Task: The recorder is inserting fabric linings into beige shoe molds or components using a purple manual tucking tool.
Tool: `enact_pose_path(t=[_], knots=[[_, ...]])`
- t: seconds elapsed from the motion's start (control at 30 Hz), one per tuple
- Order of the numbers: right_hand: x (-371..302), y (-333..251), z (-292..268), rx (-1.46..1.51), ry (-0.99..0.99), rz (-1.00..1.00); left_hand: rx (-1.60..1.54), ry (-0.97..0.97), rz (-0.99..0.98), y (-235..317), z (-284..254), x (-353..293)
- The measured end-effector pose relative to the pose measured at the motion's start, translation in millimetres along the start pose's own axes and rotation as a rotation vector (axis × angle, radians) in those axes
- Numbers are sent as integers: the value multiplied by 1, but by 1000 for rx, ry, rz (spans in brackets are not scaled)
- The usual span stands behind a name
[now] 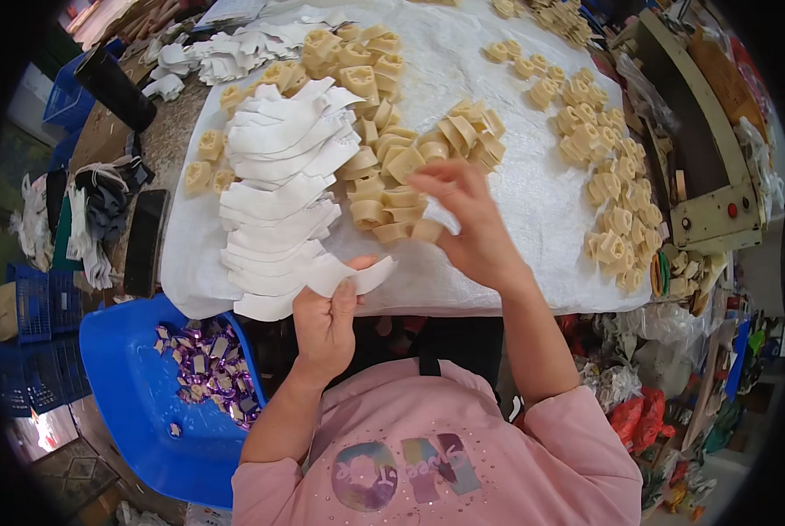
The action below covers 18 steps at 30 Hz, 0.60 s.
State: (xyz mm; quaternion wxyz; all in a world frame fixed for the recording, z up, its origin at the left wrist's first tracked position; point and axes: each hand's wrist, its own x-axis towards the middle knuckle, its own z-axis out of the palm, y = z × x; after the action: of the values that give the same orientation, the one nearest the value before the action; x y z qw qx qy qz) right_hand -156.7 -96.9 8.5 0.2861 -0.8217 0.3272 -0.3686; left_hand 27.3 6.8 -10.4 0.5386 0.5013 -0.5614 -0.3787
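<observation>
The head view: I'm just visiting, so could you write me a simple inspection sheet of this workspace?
Surface: table under a wrinkled white sheet.
Job's things: overlapping white curved pieces in a column; beige pieces heaped beside them, more along the right side.
Clutter: black cylinder and dark flat slab at the left.
Grip: left hand pinches one white piece; right hand is over the beige heap, hold unclear.
Cables: nothing seen for certain.
Surroundings: blue tub with shiny purple pieces lower left; metal frame with red button at right.
</observation>
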Motion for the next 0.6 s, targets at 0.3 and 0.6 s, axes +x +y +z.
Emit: enact_pose_path(t=[0.3,0.6], knots=[[-41,30,-26,288,174,652,-130,-46,-98,-16,13,0],[-52,41,-30,-468,264,363,-147,-117,-68,-19,31,7]])
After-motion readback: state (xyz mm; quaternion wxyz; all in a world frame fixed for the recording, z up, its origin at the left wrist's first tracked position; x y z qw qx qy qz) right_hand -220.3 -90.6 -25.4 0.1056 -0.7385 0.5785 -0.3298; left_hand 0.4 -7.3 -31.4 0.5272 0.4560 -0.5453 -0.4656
